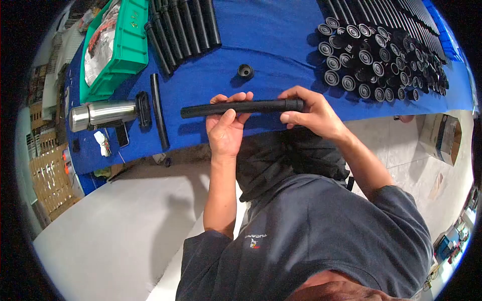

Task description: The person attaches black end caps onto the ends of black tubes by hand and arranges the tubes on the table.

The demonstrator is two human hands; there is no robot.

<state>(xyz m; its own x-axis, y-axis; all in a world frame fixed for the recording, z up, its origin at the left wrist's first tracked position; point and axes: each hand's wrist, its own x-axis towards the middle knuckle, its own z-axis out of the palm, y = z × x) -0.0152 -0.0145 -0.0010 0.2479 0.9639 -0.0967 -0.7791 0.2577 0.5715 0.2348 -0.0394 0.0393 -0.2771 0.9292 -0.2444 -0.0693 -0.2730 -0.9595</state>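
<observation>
A straight black tube (265,106) lies level across both my hands, just above the near edge of the blue cloth. My left hand (225,131) supports it from below near the middle, thumb across the front and fingers behind. The fingers of my right hand (317,114) are closed around the wider collar at the tube's right end, partly hiding it. A small black cap (245,71) stands on the cloth just beyond the tube, its hollow facing up. Left of my hands, another thin black tube (159,111) lies on the cloth.
Black tubes (184,30) lie side by side at the back left. A green bin (123,47) holds plastic bags. A steel flask (104,115), a phone (122,135) and a white cable (102,143) lie left. Many round black caps (365,92) and more tubes (374,12) fill the right.
</observation>
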